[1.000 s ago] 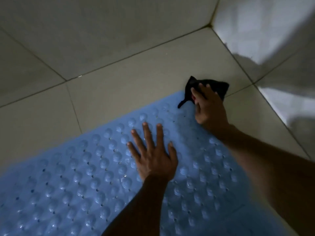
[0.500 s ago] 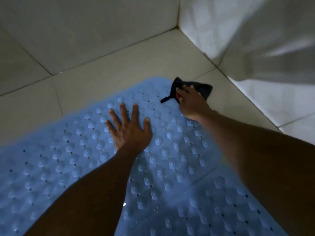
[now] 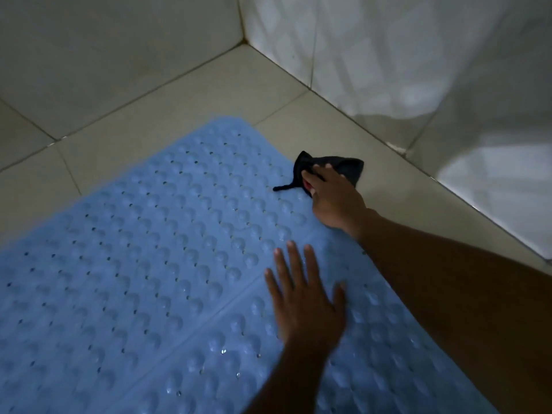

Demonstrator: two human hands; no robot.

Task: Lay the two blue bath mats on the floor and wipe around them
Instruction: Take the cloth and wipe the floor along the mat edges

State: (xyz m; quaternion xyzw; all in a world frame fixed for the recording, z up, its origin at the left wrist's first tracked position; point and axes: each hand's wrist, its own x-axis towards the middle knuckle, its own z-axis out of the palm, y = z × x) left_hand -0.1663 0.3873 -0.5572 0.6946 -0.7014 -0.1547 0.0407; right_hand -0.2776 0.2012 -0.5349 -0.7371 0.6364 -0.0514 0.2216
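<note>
Two blue bath mats with raised bumps and small holes lie side by side on the tiled floor. The far mat (image 3: 155, 234) meets the near mat (image 3: 388, 369) along a diagonal seam. My left hand (image 3: 307, 306) lies flat with fingers spread on the near mat, its fingertips at the seam. My right hand (image 3: 334, 198) grips a bunched black cloth (image 3: 334, 164) at the far mat's right edge, where the cloth lies partly on the floor tile and partly on the mat.
Beige floor tiles (image 3: 185, 100) with dark grout lines surround the mats. A white tiled wall (image 3: 388, 55) rises on the right and meets another wall at a corner (image 3: 243, 40). A narrow floor strip runs between mats and wall.
My left hand has slid back toward me, from the far mat's middle to the seam. My right hand with the cloth has moved along the mat's right edge. The camera has swung.
</note>
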